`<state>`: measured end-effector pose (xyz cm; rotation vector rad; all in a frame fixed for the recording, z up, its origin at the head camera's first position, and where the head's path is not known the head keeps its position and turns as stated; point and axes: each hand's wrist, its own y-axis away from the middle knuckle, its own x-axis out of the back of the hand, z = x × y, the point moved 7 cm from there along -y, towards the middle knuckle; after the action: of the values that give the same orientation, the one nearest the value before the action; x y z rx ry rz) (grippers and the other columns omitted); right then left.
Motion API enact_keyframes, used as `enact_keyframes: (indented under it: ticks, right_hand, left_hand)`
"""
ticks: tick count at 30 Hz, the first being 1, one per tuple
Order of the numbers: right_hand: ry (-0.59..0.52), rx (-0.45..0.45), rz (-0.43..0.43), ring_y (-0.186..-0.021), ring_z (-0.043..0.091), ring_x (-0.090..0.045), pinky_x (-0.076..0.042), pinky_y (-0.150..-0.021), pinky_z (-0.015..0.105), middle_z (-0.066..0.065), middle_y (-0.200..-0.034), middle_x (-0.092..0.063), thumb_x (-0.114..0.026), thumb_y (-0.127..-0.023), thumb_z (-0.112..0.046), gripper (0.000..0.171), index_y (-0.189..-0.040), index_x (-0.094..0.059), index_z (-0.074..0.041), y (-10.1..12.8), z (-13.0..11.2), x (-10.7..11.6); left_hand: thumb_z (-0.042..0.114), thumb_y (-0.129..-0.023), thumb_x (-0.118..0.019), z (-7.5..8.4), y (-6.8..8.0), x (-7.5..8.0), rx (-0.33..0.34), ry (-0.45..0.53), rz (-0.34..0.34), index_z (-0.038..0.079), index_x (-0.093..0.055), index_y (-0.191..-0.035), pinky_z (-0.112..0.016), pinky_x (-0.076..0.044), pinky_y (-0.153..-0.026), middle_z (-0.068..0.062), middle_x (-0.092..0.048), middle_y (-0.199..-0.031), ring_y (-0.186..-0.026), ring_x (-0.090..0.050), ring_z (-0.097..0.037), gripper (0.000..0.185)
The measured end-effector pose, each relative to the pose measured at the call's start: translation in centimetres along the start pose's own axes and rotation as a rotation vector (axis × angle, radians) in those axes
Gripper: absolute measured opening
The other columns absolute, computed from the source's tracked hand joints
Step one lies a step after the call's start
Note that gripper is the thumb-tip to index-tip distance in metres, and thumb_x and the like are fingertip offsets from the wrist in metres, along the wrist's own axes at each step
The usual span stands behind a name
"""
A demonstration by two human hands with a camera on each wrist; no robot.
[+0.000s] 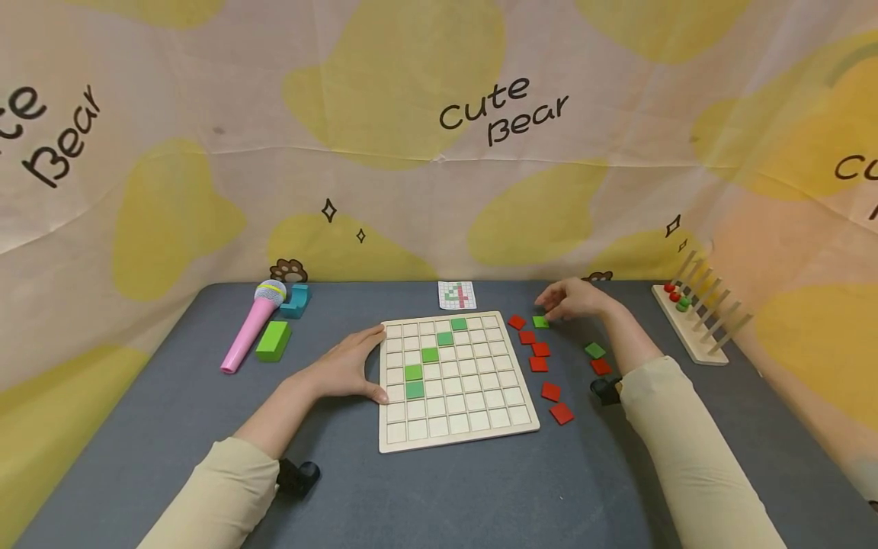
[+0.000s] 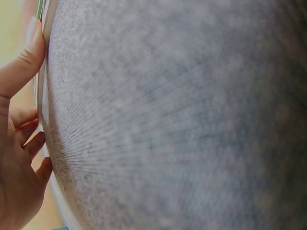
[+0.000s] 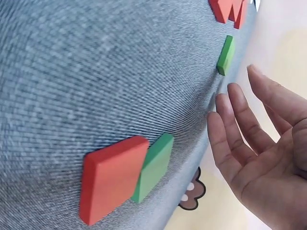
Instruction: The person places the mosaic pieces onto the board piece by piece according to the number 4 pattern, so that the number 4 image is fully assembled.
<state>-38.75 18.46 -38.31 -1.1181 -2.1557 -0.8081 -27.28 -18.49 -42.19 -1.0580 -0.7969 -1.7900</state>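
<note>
A wooden grid board lies in the middle of the grey table, with several green tiles in a diagonal run on its squares. My left hand rests flat against the board's left edge, the thumb low and the fingers near the top corner; in the left wrist view the left hand touches that edge. My right hand hovers open and holding nothing over a loose green tile right of the board. In the right wrist view the right hand shows straight fingers.
Several red tiles lie along the board's right side. A green and red pair sits further right. A pattern card lies behind the board. A pink toy microphone, green block and teal object are left; a peg rack is right.
</note>
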Motion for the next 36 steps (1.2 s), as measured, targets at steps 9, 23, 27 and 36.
enact_keyframes:
  ticks: [9,23,27,36]
  right_hand:
    - [0.054,0.001,0.007,-0.114,0.036,-0.062,-0.054,-0.086,0.035,0.026,-0.126,-0.064,-0.068,-0.088,-0.005,0.036,-0.123,-0.065,0.002,-0.38,0.91,-0.35]
    - [0.147,0.001,0.055,-0.103,0.027,-0.060,-0.050,-0.086,0.035,0.019,-0.113,-0.068,-0.074,-0.084,-0.009,0.032,-0.115,-0.070,-0.002,-0.51,0.78,-0.76]
    - [0.156,-0.002,0.066,-0.097,0.024,-0.059,-0.047,-0.078,0.028,0.017,-0.107,-0.068,-0.074,-0.084,-0.008,0.029,-0.111,-0.071,-0.002,-0.55,0.68,-0.83]
    - [0.168,-0.006,0.089,-0.084,0.021,-0.060,-0.047,-0.072,0.028,0.016,-0.098,-0.068,-0.076,-0.081,-0.007,0.023,-0.102,-0.067,-0.001,-0.53,0.49,-0.67]
  left_hand:
    - [0.057,-0.064,-0.086,0.00,0.02,0.02,0.003,-0.004,0.001,0.003,-0.030,-0.154,-0.062,-0.030,-0.115,-0.017,-0.026,-0.164,-0.148,-0.029,-0.043,0.119]
    - [0.057,-0.064,-0.086,-0.01,0.06,-0.04,0.004,-0.006,0.003,0.003,-0.031,-0.154,-0.062,-0.031,-0.116,-0.017,-0.026,-0.163,-0.148,-0.029,-0.043,0.119]
    - [0.057,-0.064,-0.086,-0.02,0.06,-0.03,0.002,-0.006,0.003,0.003,-0.031,-0.154,-0.062,-0.031,-0.115,-0.017,-0.026,-0.163,-0.148,-0.029,-0.044,0.119]
    - [0.057,-0.064,-0.086,0.01,0.05,0.00,0.001,-0.006,-0.004,0.002,-0.030,-0.154,-0.062,-0.030,-0.115,-0.018,-0.026,-0.164,-0.148,-0.029,-0.044,0.119]
